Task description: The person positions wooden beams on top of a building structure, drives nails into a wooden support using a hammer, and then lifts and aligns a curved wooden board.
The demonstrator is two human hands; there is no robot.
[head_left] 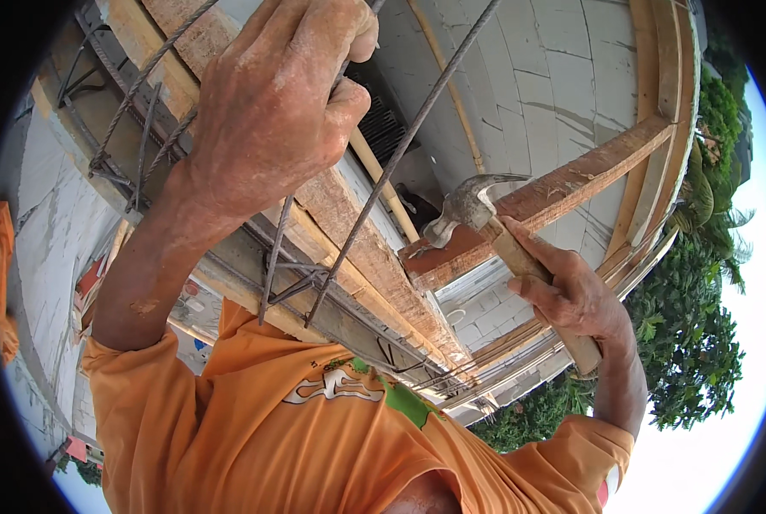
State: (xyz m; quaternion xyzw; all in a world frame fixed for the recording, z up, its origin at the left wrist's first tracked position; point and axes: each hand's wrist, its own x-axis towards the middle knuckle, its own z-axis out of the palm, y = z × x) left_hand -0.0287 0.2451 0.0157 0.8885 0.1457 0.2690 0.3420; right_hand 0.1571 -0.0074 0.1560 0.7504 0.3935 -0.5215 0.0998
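Note:
My left hand (284, 111), at the upper left, is closed in a fist around a thin steel rebar rod (277, 244). That rod rises from the reinforcement cage, and the fist hides part of it. Lower right, my right hand (567, 295) wraps around the wooden handle of a claw hammer (467, 208). Its metal head lies over the end of a reddish timber crosspiece (588, 171), with the claw pointing right. I cannot tell whether head and timber touch. The crosspiece meets a long timber board (340, 214) running diagonally between my hands.
More bent rebar (143, 128) stands at the upper left, and a long slanted rod (400, 154) crosses the middle. A pale block wall (537, 77) lies beyond, edged by curved timber (648, 77). A bamboo pole (383, 184) runs below the boards. Trees (691, 343) stand at right.

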